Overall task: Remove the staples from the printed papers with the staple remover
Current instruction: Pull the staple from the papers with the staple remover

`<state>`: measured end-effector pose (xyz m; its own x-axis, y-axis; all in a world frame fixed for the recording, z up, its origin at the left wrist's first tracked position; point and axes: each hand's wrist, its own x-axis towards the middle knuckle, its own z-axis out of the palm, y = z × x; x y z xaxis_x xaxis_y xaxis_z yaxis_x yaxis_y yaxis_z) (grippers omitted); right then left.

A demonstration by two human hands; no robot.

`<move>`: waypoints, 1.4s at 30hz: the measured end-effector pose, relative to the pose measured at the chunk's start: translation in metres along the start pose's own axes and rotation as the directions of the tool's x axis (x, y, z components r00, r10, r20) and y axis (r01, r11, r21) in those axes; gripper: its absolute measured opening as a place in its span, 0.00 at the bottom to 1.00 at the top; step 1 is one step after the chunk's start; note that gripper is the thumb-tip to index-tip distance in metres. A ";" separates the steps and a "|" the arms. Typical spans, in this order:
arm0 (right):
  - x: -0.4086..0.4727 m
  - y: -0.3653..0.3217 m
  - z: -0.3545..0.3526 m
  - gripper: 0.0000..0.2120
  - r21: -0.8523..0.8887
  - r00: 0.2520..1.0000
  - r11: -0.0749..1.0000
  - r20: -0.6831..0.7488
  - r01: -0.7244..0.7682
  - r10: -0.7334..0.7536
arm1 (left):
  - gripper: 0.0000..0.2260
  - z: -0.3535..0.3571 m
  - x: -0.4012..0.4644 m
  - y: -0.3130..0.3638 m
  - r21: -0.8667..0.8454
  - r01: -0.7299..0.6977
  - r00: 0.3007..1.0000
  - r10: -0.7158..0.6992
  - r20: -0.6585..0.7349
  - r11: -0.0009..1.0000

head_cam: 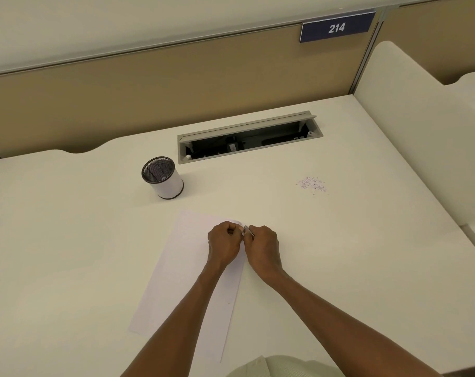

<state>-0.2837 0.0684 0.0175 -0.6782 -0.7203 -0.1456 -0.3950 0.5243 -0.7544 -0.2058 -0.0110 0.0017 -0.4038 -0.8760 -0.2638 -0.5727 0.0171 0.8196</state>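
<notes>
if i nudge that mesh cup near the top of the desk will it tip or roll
The mesh cup stands upright on a flat base on the desk, so a low nudge would probably slide it. It looks empty and likely light, so a push near the rim might tip it. Being round, it would probably roll once on its side.

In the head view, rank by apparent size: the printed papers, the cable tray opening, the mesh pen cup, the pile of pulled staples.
1. printed papers, though nearest the camera
2. cable tray opening
3. mesh pen cup
4. pile of pulled staples
</notes>
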 end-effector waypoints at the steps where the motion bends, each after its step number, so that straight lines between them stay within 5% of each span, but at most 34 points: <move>1: 0.000 0.000 0.001 0.16 -0.027 1.000 1.000 0.009 0.005 -0.005 | 0.08 0.000 0.000 0.001 0.015 -0.009 1.000 0.009 0.006 1.000; 13: -0.001 0.005 0.002 0.12 -0.087 1.000 0.996 0.030 0.000 0.003 | 0.10 -0.002 0.001 0.005 0.037 0.018 0.999 -0.020 0.036 0.999; 16: 0.004 0.011 0.000 0.18 0.013 0.999 1.000 -0.042 -0.012 0.012 | 0.11 -0.003 0.000 0.008 -0.009 0.068 0.997 -0.068 0.034 0.998; 20: 0.012 0.018 -0.002 0.22 0.162 0.975 0.964 -0.037 -0.212 0.221 | 0.12 -0.004 -0.001 0.010 -0.056 0.134 0.990 -0.131 0.048 0.989; 25: 0.021 0.016 -0.018 0.05 0.528 0.908 0.742 0.182 -0.413 0.376 | 0.11 -0.006 -0.003 0.011 -0.137 0.192 0.981 -0.187 0.053 0.972; 28: 0.025 0.011 -0.025 0.08 0.575 0.880 0.667 0.269 -0.473 0.391 | 0.08 -0.008 -0.005 0.013 -0.205 0.225 0.974 -0.218 0.060 0.952; 32: 0.028 0.008 -0.025 0.12 0.498 0.913 0.767 0.268 -0.405 0.308 | 0.09 -0.009 -0.005 0.010 -0.268 0.248 0.969 -0.235 0.080 0.931; 36: 0.032 0.012 -0.020 0.12 0.354 0.978 0.920 0.171 -0.170 0.115 | 0.13 -0.010 -0.004 0.010 -0.293 0.229 0.973 -0.215 0.080 0.928; 42: 0.040 0.007 -0.021 0.12 0.292 0.995 0.956 0.097 -0.006 -0.024 | 0.11 -0.012 -0.002 0.014 -0.318 0.184 0.983 -0.172 0.068 0.930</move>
<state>-0.3264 0.0525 0.0195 -0.6052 -0.7733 -0.1891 -0.1927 0.3728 -0.9077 -0.2044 -0.0144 0.0204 -0.3473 -0.8310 -0.4346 -0.3798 -0.2991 0.8754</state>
